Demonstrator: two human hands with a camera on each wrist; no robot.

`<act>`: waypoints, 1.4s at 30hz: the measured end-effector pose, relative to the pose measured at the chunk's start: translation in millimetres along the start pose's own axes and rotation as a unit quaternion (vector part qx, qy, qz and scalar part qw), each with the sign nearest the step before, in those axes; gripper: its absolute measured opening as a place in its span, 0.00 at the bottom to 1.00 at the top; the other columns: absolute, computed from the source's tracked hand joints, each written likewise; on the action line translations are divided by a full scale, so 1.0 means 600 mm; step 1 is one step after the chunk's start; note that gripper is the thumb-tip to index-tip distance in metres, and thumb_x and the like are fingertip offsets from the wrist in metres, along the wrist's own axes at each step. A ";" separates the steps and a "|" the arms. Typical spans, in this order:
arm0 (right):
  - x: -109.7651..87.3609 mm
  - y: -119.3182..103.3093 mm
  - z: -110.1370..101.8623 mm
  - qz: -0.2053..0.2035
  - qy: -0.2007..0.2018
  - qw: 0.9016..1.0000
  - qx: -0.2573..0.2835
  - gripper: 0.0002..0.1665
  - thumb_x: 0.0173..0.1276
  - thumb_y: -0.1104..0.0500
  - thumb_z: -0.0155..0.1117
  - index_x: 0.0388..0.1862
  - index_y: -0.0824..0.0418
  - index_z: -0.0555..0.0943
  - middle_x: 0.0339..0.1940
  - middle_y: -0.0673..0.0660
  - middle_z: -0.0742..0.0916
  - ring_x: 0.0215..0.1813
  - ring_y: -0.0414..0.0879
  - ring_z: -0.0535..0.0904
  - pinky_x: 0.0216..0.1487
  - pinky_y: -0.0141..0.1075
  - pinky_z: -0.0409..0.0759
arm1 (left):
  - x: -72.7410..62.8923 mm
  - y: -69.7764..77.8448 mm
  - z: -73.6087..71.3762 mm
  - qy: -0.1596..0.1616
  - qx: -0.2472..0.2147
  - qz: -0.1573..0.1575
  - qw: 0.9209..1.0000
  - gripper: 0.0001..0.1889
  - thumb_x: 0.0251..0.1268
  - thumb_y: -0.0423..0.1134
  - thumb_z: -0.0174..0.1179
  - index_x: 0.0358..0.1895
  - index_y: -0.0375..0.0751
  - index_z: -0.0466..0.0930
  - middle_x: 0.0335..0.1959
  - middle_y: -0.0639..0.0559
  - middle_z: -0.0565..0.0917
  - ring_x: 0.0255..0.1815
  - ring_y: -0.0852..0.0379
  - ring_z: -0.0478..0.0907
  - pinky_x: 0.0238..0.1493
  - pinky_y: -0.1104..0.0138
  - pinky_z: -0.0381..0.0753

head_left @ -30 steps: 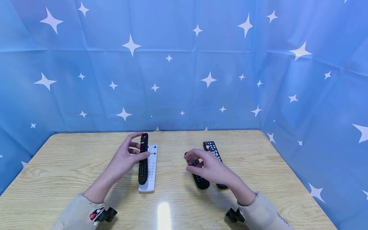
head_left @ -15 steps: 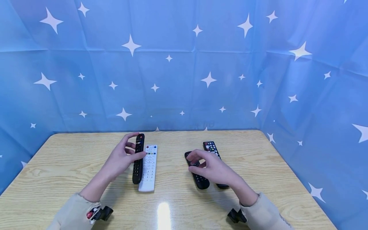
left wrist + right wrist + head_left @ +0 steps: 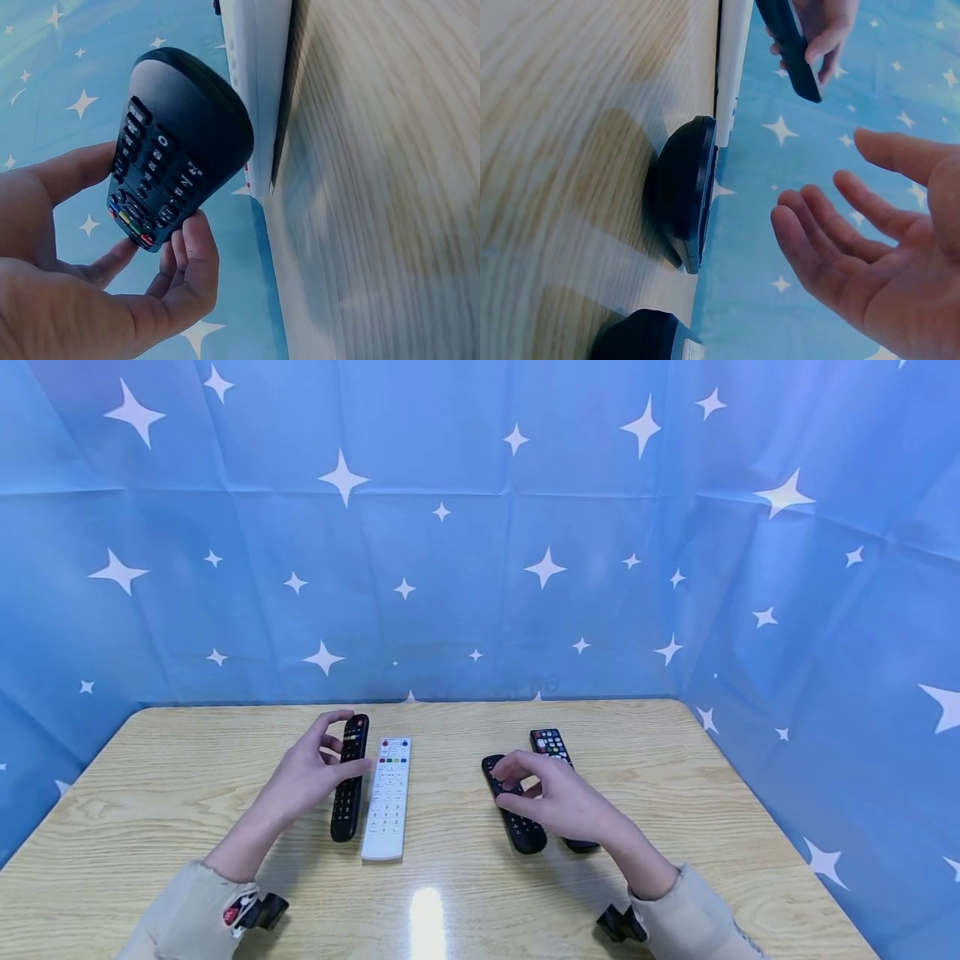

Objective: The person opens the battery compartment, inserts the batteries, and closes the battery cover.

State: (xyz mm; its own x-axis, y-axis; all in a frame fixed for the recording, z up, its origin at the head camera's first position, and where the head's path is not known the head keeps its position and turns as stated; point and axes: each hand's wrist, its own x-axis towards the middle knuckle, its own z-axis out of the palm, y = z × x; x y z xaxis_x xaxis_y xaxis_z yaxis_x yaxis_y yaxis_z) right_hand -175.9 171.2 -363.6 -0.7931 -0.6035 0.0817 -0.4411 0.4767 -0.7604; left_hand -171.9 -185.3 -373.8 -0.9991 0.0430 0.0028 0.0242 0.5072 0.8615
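My left hand [image 3: 300, 781] pinches a black remote control [image 3: 346, 810] by its sides, thumb on one edge and fingers on the other. In the left wrist view that held remote [image 3: 180, 120] is raised off the table, its number keys and coloured buttons showing. Just right of it a white remote control [image 3: 387, 814] lies flat. My right hand [image 3: 558, 797] hovers over a second black remote [image 3: 527, 835], its fingers loosely bent. Seen from the right wrist, there is a gap between those fingers and the remote [image 3: 681, 195] on the table.
Another black remote [image 3: 551, 743], with white and coloured buttons, lies partly hidden behind my right hand and wrist. Everything rests on a light wooden table [image 3: 450, 752]. A blue curtain [image 3: 465, 568] with white stars hangs behind it and along the right side.
My left hand has carried the black remote leftward, from overlapping the white remote to beside it, and slightly lower. The right hand has shifted a little to the right.
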 end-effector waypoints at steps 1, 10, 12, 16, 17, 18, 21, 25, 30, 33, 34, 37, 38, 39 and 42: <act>0.000 0.000 0.000 -0.001 0.000 1.000 -0.001 0.15 0.74 0.61 0.67 0.58 0.58 0.80 0.55 0.59 0.85 0.55 0.50 0.81 0.50 0.43 0.82 | 0.000 -0.001 0.000 -0.001 0.006 -0.001 1.000 0.41 0.65 0.42 0.72 0.78 0.46 0.60 0.47 0.40 0.74 0.45 0.45 0.74 0.39 0.59 0.76; 0.001 -0.001 0.002 -0.003 -0.007 1.000 0.001 0.17 0.75 0.57 0.67 0.59 0.62 0.80 0.55 0.59 0.84 0.56 0.50 0.80 0.52 0.44 0.83 | 0.005 -0.010 -0.004 -0.013 0.044 -0.023 0.999 0.42 0.65 0.43 0.70 0.78 0.42 0.58 0.48 0.36 0.76 0.38 0.47 0.78 0.34 0.59 0.78; 0.002 -0.003 0.003 -0.002 -0.008 1.000 0.003 0.17 0.75 0.57 0.68 0.59 0.61 0.80 0.55 0.59 0.84 0.56 0.51 0.80 0.52 0.44 0.83 | 0.007 -0.012 -0.003 -0.016 0.047 -0.024 0.998 0.42 0.65 0.43 0.70 0.78 0.41 0.58 0.47 0.36 0.76 0.37 0.47 0.79 0.33 0.59 0.78; 0.002 -0.003 0.004 -0.001 -0.009 1.000 0.004 0.17 0.75 0.57 0.68 0.58 0.59 0.80 0.54 0.59 0.84 0.56 0.52 0.80 0.52 0.46 0.83 | 0.012 -0.015 -0.003 -0.020 0.062 -0.028 0.997 0.43 0.64 0.43 0.71 0.78 0.40 0.58 0.45 0.36 0.77 0.34 0.48 0.78 0.32 0.59 0.78; 0.002 -0.003 0.005 0.000 -0.009 1.000 0.004 0.16 0.75 0.57 0.68 0.58 0.59 0.81 0.54 0.59 0.84 0.55 0.52 0.80 0.51 0.46 0.83 | 0.014 -0.016 -0.003 -0.020 0.067 -0.029 0.997 0.43 0.63 0.43 0.72 0.77 0.40 0.58 0.44 0.36 0.77 0.34 0.48 0.78 0.31 0.59 0.77; 0.002 -0.003 0.005 -0.001 -0.009 1.000 0.003 0.16 0.75 0.57 0.68 0.58 0.58 0.81 0.54 0.59 0.84 0.55 0.51 0.80 0.51 0.46 0.83 | 0.015 -0.016 -0.002 -0.020 0.072 -0.030 0.997 0.43 0.63 0.43 0.72 0.77 0.40 0.58 0.44 0.37 0.77 0.34 0.48 0.78 0.31 0.59 0.77; 0.001 -0.003 0.005 -0.001 -0.011 1.000 -0.001 0.15 0.74 0.57 0.68 0.57 0.58 0.81 0.53 0.58 0.85 0.54 0.49 0.81 0.51 0.44 0.83 | 0.018 -0.017 -0.001 -0.021 0.085 -0.035 0.996 0.42 0.62 0.43 0.72 0.76 0.39 0.59 0.42 0.37 0.78 0.33 0.48 0.78 0.31 0.59 0.76; 0.001 -0.001 0.006 0.000 -0.013 1.000 -0.005 0.15 0.74 0.57 0.68 0.57 0.58 0.81 0.52 0.58 0.85 0.53 0.50 0.81 0.50 0.41 0.83 | 0.023 -0.021 -0.003 -0.030 0.100 -0.043 0.994 0.42 0.62 0.43 0.72 0.75 0.37 0.59 0.39 0.39 0.79 0.33 0.48 0.79 0.33 0.58 0.77; 0.001 0.000 0.006 0.002 -0.016 1.000 -0.012 0.15 0.74 0.60 0.68 0.57 0.58 0.81 0.52 0.58 0.85 0.53 0.51 0.81 0.50 0.40 0.83 | 0.029 -0.024 -0.007 -0.054 0.128 -0.053 0.989 0.42 0.62 0.45 0.72 0.74 0.35 0.60 0.40 0.38 0.81 0.36 0.48 0.81 0.39 0.54 0.80; 0.000 0.000 0.006 0.003 -0.016 1.000 -0.014 0.15 0.74 0.61 0.68 0.57 0.58 0.81 0.52 0.58 0.85 0.53 0.51 0.81 0.50 0.40 0.83 | 0.031 -0.024 -0.008 -0.061 0.141 -0.058 0.986 0.41 0.61 0.45 0.72 0.72 0.34 0.61 0.42 0.36 0.82 0.38 0.47 0.82 0.41 0.52 0.80; 0.000 0.000 0.006 0.003 -0.016 1.000 -0.014 0.15 0.74 0.61 0.68 0.57 0.58 0.81 0.52 0.58 0.85 0.53 0.51 0.81 0.50 0.40 0.83 | 0.032 -0.025 -0.008 -0.062 0.145 -0.059 0.986 0.41 0.61 0.45 0.73 0.72 0.34 0.62 0.42 0.36 0.82 0.39 0.46 0.82 0.42 0.51 0.80; 0.000 0.001 0.007 0.002 -0.019 1.000 -0.014 0.15 0.74 0.60 0.68 0.57 0.58 0.81 0.52 0.58 0.85 0.53 0.51 0.81 0.50 0.41 0.83 | 0.034 -0.027 -0.007 -0.063 0.160 -0.059 0.983 0.40 0.60 0.45 0.73 0.70 0.33 0.63 0.44 0.34 0.83 0.40 0.45 0.82 0.43 0.50 0.80; 0.000 0.002 0.007 0.000 -0.019 1.000 -0.014 0.15 0.74 0.60 0.68 0.57 0.59 0.81 0.52 0.58 0.85 0.53 0.51 0.81 0.50 0.42 0.83 | 0.034 -0.028 -0.006 -0.062 0.166 -0.059 0.982 0.40 0.59 0.45 0.73 0.70 0.33 0.64 0.45 0.34 0.83 0.41 0.45 0.82 0.43 0.50 0.80; 0.000 0.002 0.007 -0.003 -0.020 1.000 -0.015 0.15 0.74 0.60 0.68 0.57 0.60 0.81 0.52 0.58 0.85 0.53 0.52 0.81 0.50 0.43 0.83 | 0.034 -0.029 -0.005 -0.062 0.172 -0.059 0.981 0.40 0.59 0.46 0.73 0.69 0.32 0.65 0.46 0.34 0.83 0.41 0.45 0.81 0.44 0.50 0.80; 0.000 0.004 0.008 -0.011 -0.022 1.000 -0.016 0.16 0.74 0.58 0.68 0.57 0.61 0.81 0.52 0.59 0.85 0.53 0.53 0.81 0.50 0.44 0.83 | 0.035 -0.031 -0.003 -0.062 0.189 -0.061 0.978 0.39 0.58 0.47 0.74 0.68 0.31 0.67 0.49 0.32 0.83 0.42 0.43 0.81 0.44 0.49 0.80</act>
State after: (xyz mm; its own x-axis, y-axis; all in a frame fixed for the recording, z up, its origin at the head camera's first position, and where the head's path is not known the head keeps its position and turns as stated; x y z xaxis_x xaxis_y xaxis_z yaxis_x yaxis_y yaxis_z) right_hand -174.7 169.5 -368.4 -0.7642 -0.6414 0.0681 -0.4711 0.4830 -0.7381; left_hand -193.7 -195.3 -388.6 -0.9840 0.0541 -0.1696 -0.0601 0.7959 0.6025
